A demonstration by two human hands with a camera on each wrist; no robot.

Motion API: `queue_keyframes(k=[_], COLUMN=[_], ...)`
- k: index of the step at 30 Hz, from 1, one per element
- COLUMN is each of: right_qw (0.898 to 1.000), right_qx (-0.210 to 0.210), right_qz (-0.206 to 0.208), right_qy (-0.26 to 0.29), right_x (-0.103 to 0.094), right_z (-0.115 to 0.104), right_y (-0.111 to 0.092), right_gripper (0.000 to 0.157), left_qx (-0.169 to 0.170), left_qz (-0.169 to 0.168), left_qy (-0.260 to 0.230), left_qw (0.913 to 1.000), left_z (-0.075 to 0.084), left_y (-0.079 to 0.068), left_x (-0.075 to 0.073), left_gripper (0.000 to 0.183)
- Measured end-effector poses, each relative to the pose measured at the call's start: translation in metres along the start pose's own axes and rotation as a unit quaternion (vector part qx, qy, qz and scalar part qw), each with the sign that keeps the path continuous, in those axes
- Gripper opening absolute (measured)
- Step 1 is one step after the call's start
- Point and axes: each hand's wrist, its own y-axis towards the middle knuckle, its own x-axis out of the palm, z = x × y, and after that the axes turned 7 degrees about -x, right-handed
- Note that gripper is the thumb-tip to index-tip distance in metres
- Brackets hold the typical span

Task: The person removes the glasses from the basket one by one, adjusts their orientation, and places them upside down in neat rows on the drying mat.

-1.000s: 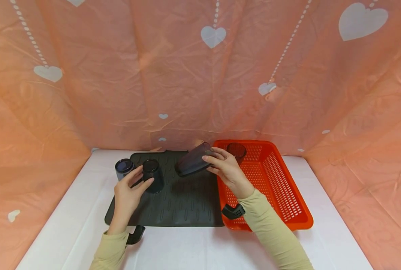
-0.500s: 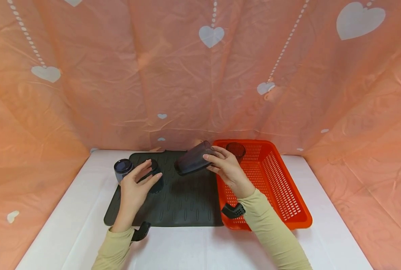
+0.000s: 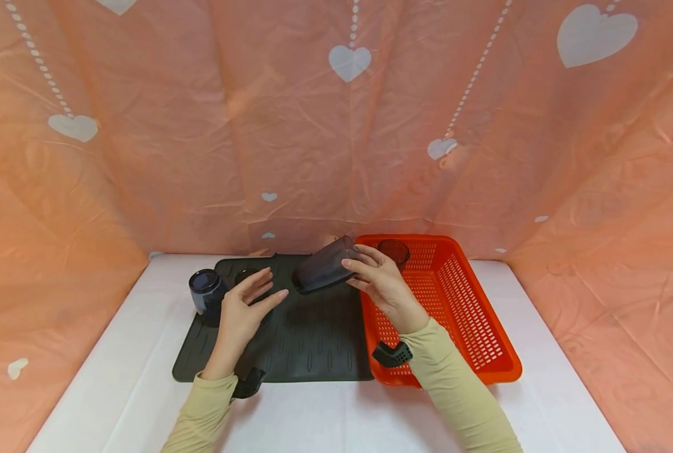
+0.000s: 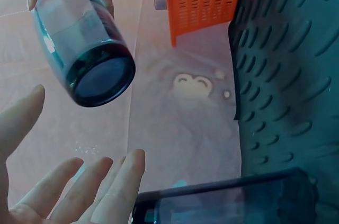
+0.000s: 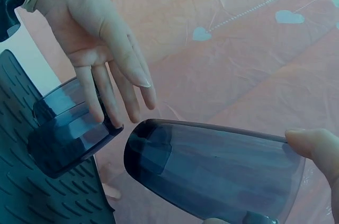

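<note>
Tilted over the dark mat (image 3: 319,343), a smoky tinted drinking glass (image 3: 322,265) is held by my right hand (image 3: 384,286), thumb and fingers gripping its rim end. Its thick base points left and down, toward my left hand (image 3: 244,314). That hand is empty, its fingers spread and apart from the glass, as the left wrist view also shows. Two more glasses stand upside down on the mat's left side: one bluish glass (image 3: 206,294), and a darker glass (image 3: 247,274) mostly hidden behind my left hand.
An orange perforated basket (image 3: 478,296) stands to the right of the mat, with another glass (image 3: 394,251) at its back left. A white cloth (image 3: 325,415) covers the table. A pink curtain (image 3: 291,157) with hearts hangs close behind.
My left hand has left the glasses standing on the mat and moved right, toward the held glass, its fingers spreading. My right hand keeps the tilted glass nearly still.
</note>
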Motion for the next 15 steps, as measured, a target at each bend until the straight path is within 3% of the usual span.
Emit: queue_keyframes(k=[15], right_qw=[1.0], right_qx=[-0.005], right_qz=[-0.018], right_qy=[0.011], right_x=[-0.003], right_z=[0.004], right_y=[0.0], right_gripper=[0.054], left_qx=[-0.052], left_qz=[-0.065], left_qy=[-0.082], left_qw=[0.9932], left_z=[-0.006], left_y=[0.007], left_x=[0.019], left_gripper=[0.061])
